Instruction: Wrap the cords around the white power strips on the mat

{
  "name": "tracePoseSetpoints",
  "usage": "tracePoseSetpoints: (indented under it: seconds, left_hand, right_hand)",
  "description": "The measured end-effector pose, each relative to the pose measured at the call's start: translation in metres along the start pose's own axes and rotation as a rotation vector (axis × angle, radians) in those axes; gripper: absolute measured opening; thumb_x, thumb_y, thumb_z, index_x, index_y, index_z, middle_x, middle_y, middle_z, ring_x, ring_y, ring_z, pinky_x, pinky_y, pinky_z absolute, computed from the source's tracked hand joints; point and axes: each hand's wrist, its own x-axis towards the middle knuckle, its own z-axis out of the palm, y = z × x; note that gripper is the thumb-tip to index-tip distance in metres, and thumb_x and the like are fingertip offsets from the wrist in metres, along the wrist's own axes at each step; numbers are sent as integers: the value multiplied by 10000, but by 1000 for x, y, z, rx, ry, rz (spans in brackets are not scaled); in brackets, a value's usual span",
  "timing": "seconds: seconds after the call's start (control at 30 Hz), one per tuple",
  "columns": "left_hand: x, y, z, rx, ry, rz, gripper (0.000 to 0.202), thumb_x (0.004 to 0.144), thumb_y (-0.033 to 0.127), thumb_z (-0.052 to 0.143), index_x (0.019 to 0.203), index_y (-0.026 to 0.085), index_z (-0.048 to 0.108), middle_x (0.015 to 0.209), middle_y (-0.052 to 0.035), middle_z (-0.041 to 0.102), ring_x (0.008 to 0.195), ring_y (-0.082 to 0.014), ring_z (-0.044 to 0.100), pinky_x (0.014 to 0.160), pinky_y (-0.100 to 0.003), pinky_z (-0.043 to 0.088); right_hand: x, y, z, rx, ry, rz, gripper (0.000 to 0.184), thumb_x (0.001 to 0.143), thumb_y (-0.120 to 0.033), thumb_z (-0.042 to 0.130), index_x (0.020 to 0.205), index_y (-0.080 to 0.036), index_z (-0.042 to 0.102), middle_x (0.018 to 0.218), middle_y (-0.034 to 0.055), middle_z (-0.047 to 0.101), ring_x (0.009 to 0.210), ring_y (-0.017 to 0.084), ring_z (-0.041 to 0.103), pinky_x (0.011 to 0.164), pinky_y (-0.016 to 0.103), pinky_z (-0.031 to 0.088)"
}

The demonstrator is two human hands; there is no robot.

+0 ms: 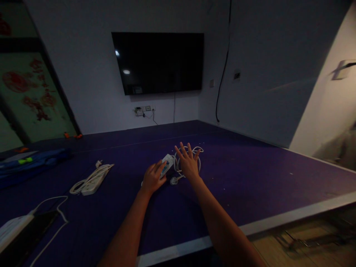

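A white power strip (168,161) lies on the purple tabletop in front of me. My left hand (152,178) is wrapped over its near part and covers much of it. Loops of its white cord (199,163) lie to the right of the strip. Over those loops my right hand (189,165) is open with fingers spread; I cannot tell whether the palm touches the cord. The cord's plug (174,181) rests on the table between my hands.
To the left lie another power strip with its cord bundled on top (96,181), a third white strip (13,230) beside a dark flat object (33,233), and blue cloth (36,163). A white-edged table border (267,224) runs along the near right. A television (161,63) hangs on the wall.
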Motion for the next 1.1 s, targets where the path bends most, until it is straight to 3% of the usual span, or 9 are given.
tracePoseSetpoints:
  seconds: [0.1, 0.2, 0.3, 0.4, 0.5, 0.67, 0.77, 0.87, 1.1]
  left_hand:
    - [-1, -2, 0, -9, 26, 44, 566, 756, 166, 569, 1315, 193, 485, 1289, -136, 570, 1157, -259, 543, 986, -401, 426]
    - [-2, -1, 2, -21, 43, 10, 569, 756, 171, 574, 1316, 214, 484, 1300, -128, 564, 1145, -257, 555, 981, -403, 431]
    - [-1, 0, 4, 0, 73, -88, 550, 761, 175, 576, 1303, 220, 496, 1299, -123, 567, 1119, -257, 572, 968, -401, 443]
    - [0, 0, 3, 43, 147, -194, 512, 768, 183, 571, 1277, 191, 518, 1283, -139, 575, 1092, -265, 586, 951, -396, 455]
    - [1, -3, 2, 72, 244, -280, 491, 777, 200, 570, 1263, 158, 523, 1252, -157, 592, 1102, -277, 581, 946, -408, 458]
    - [1, -10, 2, 100, 337, -339, 473, 777, 216, 580, 1243, 145, 535, 1226, -158, 608, 1075, -272, 597, 929, -410, 470]
    - [1, -13, 2, 106, 377, -399, 458, 786, 234, 582, 1230, 125, 549, 1216, -174, 612, 1066, -278, 603, 919, -409, 475]
    - [0, -17, 0, 82, 417, -484, 456, 781, 250, 597, 1219, 128, 563, 1207, -180, 617, 1063, -284, 608, 908, -413, 481]
    - [0, -21, -3, 12, 450, -544, 454, 761, 258, 623, 1199, 147, 579, 1190, -166, 630, 1072, -280, 609, 916, -415, 478]
  right_hand:
    - [0, 1, -1, 60, -9, -20, 626, 792, -50, 413, 1360, -313, 438, 1455, 21, 405, 1393, 291, 191, 1063, 650, -42]
    - [0, 6, -5, 107, 2, 104, 397, 819, -143, 470, 1175, -256, 606, 1255, 64, 590, 1295, 287, 356, 1093, 592, 13]
    - [0, 16, -12, 125, 49, 389, 263, 837, -276, 507, 1040, -214, 662, 1103, 105, 652, 1138, 298, 489, 1045, 517, 215]
    - [2, 30, -22, 164, 81, 740, 359, 843, -457, 485, 1011, -200, 671, 990, 144, 670, 986, 311, 568, 853, 429, 380]
    - [2, 48, -28, 295, 135, 1092, 430, 830, -557, 444, 900, -212, 692, 898, 157, 678, 905, 310, 605, 725, 367, 403]
    - [-1, 70, -12, 932, 365, 1586, 382, 857, -466, 454, 647, -183, 602, 709, 109, 644, 782, 232, 615, 625, 289, 419]
    - [-3, 73, 5, 1150, 370, 1657, 425, 946, -360, 252, 684, -179, 534, 580, 42, 571, 539, 151, 562, 510, 249, 418]
    - [-5, 73, 15, 1308, 353, 1677, 410, 963, -265, 155, 714, -187, 472, 571, -7, 522, 451, 102, 517, 462, 210, 418]
    - [-4, 72, 25, 1358, 256, 1602, 195, 937, -169, 284, 811, -205, 428, 667, -51, 508, 515, 58, 576, 540, 177, 482]
